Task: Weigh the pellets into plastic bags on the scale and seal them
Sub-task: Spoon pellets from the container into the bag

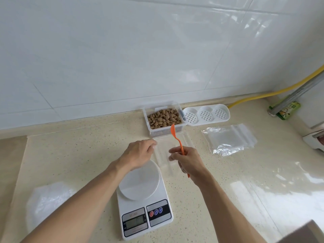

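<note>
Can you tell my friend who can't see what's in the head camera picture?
The right hand holds an orange spoon and the left hand reaches beside it, above a white scale. Behind sits a clear box of brown pellets.

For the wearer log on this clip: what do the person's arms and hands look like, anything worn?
Both forearms are bare up to the frame edge, with no sleeves in view. The left hand and the right hand carry no gloves, and no watch, bracelet or ring shows on the wrists or visible fingers.
</note>
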### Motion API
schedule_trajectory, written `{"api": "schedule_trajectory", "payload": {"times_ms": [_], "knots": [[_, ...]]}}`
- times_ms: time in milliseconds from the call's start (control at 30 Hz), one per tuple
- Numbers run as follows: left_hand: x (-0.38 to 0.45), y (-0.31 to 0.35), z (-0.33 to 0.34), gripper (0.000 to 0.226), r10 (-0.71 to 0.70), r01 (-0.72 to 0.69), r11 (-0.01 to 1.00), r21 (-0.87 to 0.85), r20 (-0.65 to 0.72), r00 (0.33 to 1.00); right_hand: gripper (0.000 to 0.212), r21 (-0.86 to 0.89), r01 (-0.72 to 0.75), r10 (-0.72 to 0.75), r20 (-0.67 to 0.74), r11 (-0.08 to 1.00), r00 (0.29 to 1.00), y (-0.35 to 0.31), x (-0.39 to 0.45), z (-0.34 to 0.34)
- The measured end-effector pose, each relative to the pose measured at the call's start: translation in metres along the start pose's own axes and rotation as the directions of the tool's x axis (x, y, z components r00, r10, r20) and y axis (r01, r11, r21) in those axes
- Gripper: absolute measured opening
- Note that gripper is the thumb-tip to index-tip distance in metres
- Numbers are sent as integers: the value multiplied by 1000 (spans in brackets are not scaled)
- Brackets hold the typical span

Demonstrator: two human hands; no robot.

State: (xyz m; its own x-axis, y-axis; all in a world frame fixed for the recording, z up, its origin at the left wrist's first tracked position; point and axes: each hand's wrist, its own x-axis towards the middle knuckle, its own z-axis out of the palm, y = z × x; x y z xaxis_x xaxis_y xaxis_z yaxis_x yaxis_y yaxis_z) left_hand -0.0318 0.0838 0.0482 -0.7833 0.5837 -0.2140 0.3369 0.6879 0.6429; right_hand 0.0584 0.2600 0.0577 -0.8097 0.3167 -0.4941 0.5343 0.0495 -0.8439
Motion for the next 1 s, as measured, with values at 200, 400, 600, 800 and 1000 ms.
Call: {"api": "schedule_trajectory", "payload": {"times_ms": [200,400,600,800,1000], "knots": [[1,12,-27,26,-8,86,866,-493,158,987,10,-143,172,-165,59,975,985,-28,-14,-16],[-7,24,-42,24,61,83,809,-583,223,973,18,-15,131,-121,292,991,949,-44,-29,-16],[-19,24,-58,23,76,65,827,-559,224,972,10,21,163,-162,288,986,944,-54,-39,-21],[-35,28,-64,26,103,-12,865,-502,154,983,18,51,157,-165,278,986,946,-61,-48,-21],[-48,31,-77,24,115,-61,880,-472,87,989,10,2,182,-174,306,983,936,-73,-60,-15]]}}
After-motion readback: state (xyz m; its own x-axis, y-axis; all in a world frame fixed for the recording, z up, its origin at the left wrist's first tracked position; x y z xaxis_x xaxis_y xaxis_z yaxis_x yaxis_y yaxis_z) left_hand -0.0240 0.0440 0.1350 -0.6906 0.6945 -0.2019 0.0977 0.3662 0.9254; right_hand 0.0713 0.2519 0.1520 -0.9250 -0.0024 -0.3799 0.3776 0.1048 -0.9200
